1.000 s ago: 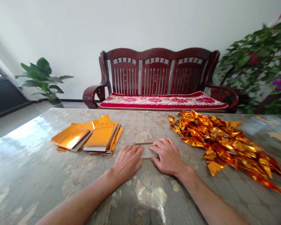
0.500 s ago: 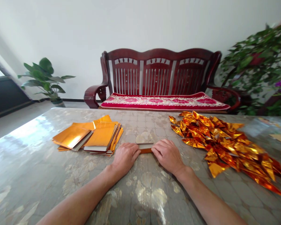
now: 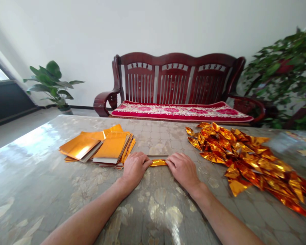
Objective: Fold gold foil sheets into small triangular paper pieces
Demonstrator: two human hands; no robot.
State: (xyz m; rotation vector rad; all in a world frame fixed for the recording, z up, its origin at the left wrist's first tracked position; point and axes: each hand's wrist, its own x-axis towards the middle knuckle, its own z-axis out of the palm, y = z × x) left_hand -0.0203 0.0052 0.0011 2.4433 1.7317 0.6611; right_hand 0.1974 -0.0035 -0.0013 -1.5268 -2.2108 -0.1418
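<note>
Two bare hands meet over the middle of the table (image 3: 97, 207), nearer the far edge than I'd have expected, forearms coming in from the near side. Between them lies a narrow gold paper strip (image 3: 158, 163), stretched from side to side, a thin pale edge showing along its far side. The left hand (image 3: 135, 169) pinches the strip's left end between thumb and forefinger; the right hand (image 3: 183, 170) has the other end the same way. The other fingers of both hands look curled in close together, though I can't make out every one. Just past the left hand, toward the table's far left corner, sit gold paper sheets (image 3: 113, 145) in loose, uneven stacks, pale undersides peeping out. Over to the right, a big heap of folded gold foil pieces (image 3: 244, 154) sprawls from near the far edge down toward the right, pointed and glinting, well clear of the right hand. Beyond that, by the far right, there's a clear plastic bag (image 3: 283, 143). A dark red wooden bench (image 3: 173, 81) with a flowered seat cover (image 3: 169, 110) stands behind the far edge.
</note>
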